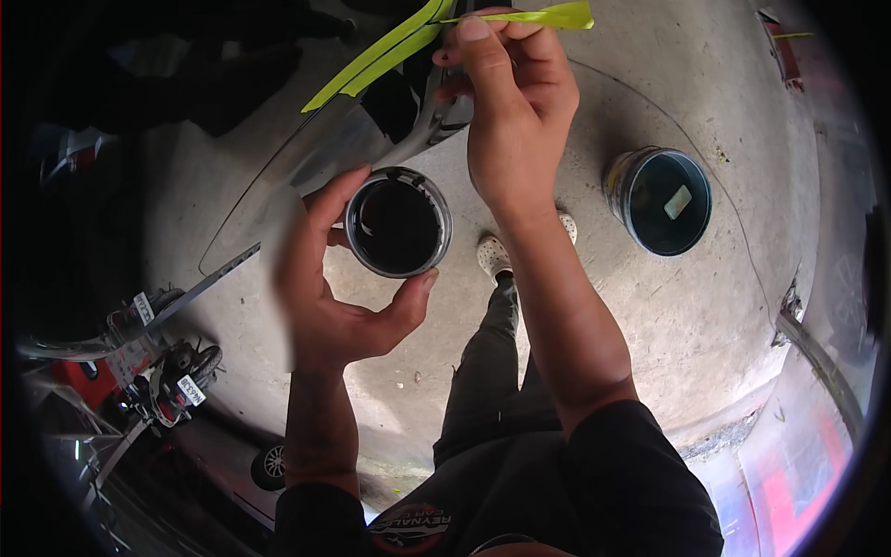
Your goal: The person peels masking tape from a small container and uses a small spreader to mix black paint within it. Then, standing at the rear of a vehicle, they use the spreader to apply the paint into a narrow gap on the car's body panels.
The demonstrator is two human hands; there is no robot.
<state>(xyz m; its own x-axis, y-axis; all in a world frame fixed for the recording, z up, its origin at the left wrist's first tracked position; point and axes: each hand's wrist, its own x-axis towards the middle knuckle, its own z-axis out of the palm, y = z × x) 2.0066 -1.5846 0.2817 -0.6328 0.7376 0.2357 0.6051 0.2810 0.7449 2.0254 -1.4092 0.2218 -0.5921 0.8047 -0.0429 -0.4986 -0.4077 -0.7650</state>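
Observation:
My left hand grips a small round can of black liquid by its sides, with thumb and fingers around it. My right hand is raised at the top, its fingers pinched on a yellow-green tape strip that sticks out to the right. More yellow-green tape runs along a dark, glossy vehicle panel beside my right fingers. Part of my left hand's outer side is blurred.
A bucket of water with a pale block inside stands right on the concrete floor. My feet in pale clogs are below my hands. Parked motorcycles, a vehicle wheel and a thin hose or wire are around me.

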